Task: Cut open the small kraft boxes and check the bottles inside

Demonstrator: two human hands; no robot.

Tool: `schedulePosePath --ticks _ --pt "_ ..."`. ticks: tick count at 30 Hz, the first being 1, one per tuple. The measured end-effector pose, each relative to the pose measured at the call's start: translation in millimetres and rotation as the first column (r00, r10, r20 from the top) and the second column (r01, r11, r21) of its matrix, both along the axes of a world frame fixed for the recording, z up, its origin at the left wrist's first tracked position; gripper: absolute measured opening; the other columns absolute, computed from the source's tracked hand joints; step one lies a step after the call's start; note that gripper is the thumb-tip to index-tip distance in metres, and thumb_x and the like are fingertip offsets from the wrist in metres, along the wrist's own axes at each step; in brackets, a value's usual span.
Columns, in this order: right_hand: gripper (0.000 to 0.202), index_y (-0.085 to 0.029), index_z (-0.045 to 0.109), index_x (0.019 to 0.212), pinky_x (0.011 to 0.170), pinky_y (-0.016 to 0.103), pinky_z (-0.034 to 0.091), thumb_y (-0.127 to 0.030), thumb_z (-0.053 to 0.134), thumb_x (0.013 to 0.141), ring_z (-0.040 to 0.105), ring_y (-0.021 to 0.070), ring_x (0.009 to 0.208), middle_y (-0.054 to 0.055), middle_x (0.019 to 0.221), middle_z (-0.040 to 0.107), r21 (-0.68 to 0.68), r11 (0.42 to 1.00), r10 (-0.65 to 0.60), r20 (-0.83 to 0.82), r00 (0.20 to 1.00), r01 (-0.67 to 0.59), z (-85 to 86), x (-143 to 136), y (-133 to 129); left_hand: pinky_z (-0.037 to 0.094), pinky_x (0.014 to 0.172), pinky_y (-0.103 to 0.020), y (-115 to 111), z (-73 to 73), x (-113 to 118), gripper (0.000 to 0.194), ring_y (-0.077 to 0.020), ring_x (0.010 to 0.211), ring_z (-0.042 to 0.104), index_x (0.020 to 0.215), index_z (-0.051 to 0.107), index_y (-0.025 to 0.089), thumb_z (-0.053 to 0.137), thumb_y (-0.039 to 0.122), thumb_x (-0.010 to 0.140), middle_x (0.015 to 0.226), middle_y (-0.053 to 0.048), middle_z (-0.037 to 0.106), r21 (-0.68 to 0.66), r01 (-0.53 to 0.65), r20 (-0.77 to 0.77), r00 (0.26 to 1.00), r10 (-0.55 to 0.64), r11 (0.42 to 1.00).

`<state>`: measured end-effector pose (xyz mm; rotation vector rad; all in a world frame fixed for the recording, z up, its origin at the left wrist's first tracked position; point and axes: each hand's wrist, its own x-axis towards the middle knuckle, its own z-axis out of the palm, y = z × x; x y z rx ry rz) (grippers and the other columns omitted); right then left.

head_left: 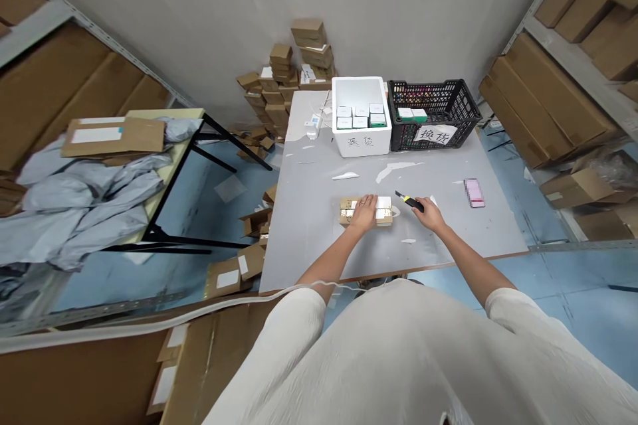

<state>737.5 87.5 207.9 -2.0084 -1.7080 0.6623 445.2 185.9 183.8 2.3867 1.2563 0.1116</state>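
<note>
A small cardboard box (383, 214) with white labels and tape lies on the grey table. My left hand (365, 212) is laid over the top of this box, its fingers reaching the far edge and holding it against the table. In my right hand (429, 214) is a yellow and black utility knife (413, 202), gripped by its handle. The knife's blade points left and away from me, just right of the box and apart from it.
Behind the box stand a white foam box (361, 143) and a black plastic crate (433, 136), both holding small white-and-green boxes. A phone (474, 192) lies at the right. Paper scraps dot the grey tabletop (309, 232). Grey parcels (64, 189) cover a side table at left.
</note>
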Motion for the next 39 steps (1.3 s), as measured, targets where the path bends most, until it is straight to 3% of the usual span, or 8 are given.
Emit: schedulePosePath --ticks 6,11,14,17,20,30,33,39 --pt "0.042 -0.024 0.073 0.134 0.108 0.045 0.054 -0.046 0.065 0.099 0.068 0.0311 0.119 0.012 0.13 0.073 -0.007 0.999 -0.043 -0.142 0.989 0.043 -12.1 -13 5 0.012 0.139 -0.059 -9 -1.2 -25 0.063 -0.0328 0.172 0.019 0.166 0.045 0.02 0.051 0.041 0.107 0.182 -0.017 0.029 0.05 -0.064 0.019 0.998 0.063 0.997" --pt "0.041 -0.025 0.072 0.129 0.107 0.045 0.056 -0.048 0.065 0.096 0.071 0.0295 0.119 0.011 0.13 0.076 -0.027 1.0 -0.01 -0.274 0.962 0.003 -18.4 -38 12 0.013 0.137 -0.063 -19 9.0 -65 0.091 -0.0417 0.172 0.014 0.167 0.042 0.021 0.077 0.06 0.091 0.185 -0.021 0.017 0.057 -0.184 -0.046 0.981 0.187 0.981" --pt "0.043 -0.026 0.069 0.129 0.106 0.046 0.057 -0.052 0.064 0.096 0.072 0.029 0.118 0.009 0.128 0.078 -0.077 0.997 -0.015 -0.36 0.933 -0.013 -18.7 -58 15 0.027 0.134 -0.06 -24 13.1 -84 0.1 -0.0452 0.168 0.024 0.169 0.038 0.026 0.086 0.053 0.085 0.185 -0.02 0.016 0.023 -0.239 -0.062 0.969 0.24 0.971" --pt "0.041 -0.027 0.068 0.128 0.109 0.048 0.055 -0.053 0.063 0.096 0.071 0.029 0.122 0.008 0.129 0.079 -0.096 0.995 -0.032 -0.399 0.917 -0.007 -16.3 -75 17 0.047 0.121 -0.054 -27 12.7 -94 0.092 -0.0452 0.153 0.05 0.169 0.038 0.028 0.082 0.044 0.09 0.184 -0.02 0.018 -0.066 -0.292 -0.072 0.955 0.287 0.954" --pt "0.04 -0.027 0.067 0.127 0.109 0.048 0.055 -0.053 0.063 0.096 0.072 0.0285 0.12 0.008 0.126 0.08 -0.099 0.995 -0.053 -0.407 0.912 0.013 -11.1 -82 18 0.053 0.113 -0.05 -28 11.4 -96 0.082 -0.0422 0.142 0.061 0.17 0.037 0.029 0.074 0.041 0.098 0.182 -0.02 0.022 -0.121 -0.327 -0.079 0.945 0.319 0.937" --pt "0.043 -0.026 0.064 0.129 0.096 0.042 0.059 -0.057 0.059 0.098 0.074 0.0258 0.104 0.007 0.112 0.081 -0.114 0.987 -0.148 -0.356 0.923 0.114 -8.8 -58 27 0.048 0.12 -0.051 -16 14.7 -81 0.053 -0.0362 0.133 0.065 0.151 0.061 0.024 0.051 0.052 0.107 0.169 -0.015 0.044 -0.138 -0.209 -0.035 0.978 0.206 0.968" --pt "0.046 -0.027 0.063 0.131 0.092 0.04 0.061 -0.06 0.057 0.1 0.075 0.0243 0.104 0.006 0.11 0.079 -0.119 0.988 -0.136 -0.347 0.928 0.1 -18.6 -55 27 0.05 0.118 -0.052 -11 7.5 -74 0.057 -0.0362 0.133 0.065 0.161 0.051 0.025 0.051 0.043 0.107 0.168 -0.016 0.045 -0.133 -0.276 -0.003 0.961 0.278 0.952" --pt "0.046 -0.025 0.062 0.128 0.091 0.038 0.062 -0.06 0.056 0.099 0.076 0.0234 0.11 0.008 0.119 0.077 -0.146 0.981 -0.176 -0.424 0.888 0.125 -38.2 -53 23 0.053 0.115 -0.051 -11 -3.4 -67 0.084 -0.0398 0.141 0.062 0.175 0.026 0.022 0.061 0.03 0.099 0.18 -0.021 0.027 -0.199 -0.305 -0.018 0.951 0.307 0.931"
